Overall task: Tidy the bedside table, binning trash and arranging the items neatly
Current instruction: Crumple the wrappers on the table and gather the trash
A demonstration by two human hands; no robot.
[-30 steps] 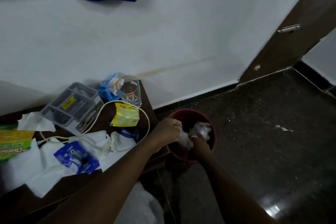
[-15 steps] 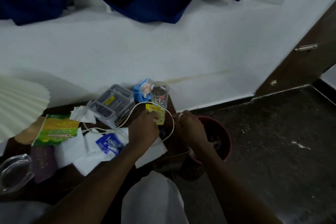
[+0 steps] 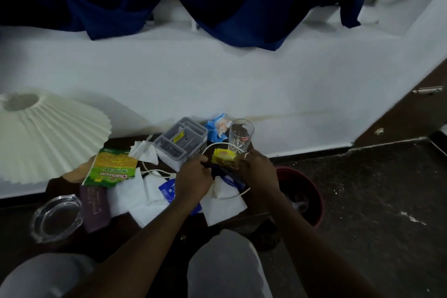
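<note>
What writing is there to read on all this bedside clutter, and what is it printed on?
"Chatkeens": upside down on the green snack packet.
"MOONG DAL": same packet, also upside down.
Grey organiser: its yellow sticker is too small to read.
Yellow sachet: red logo, blurred.
Glass: red mark, too small.
Maroon booklet: print too faint.

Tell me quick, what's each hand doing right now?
Left hand: gripping one end of a dark strip.
Right hand: fingers curled beside the yellow packet; whether it holds anything cannot be told.
</note>
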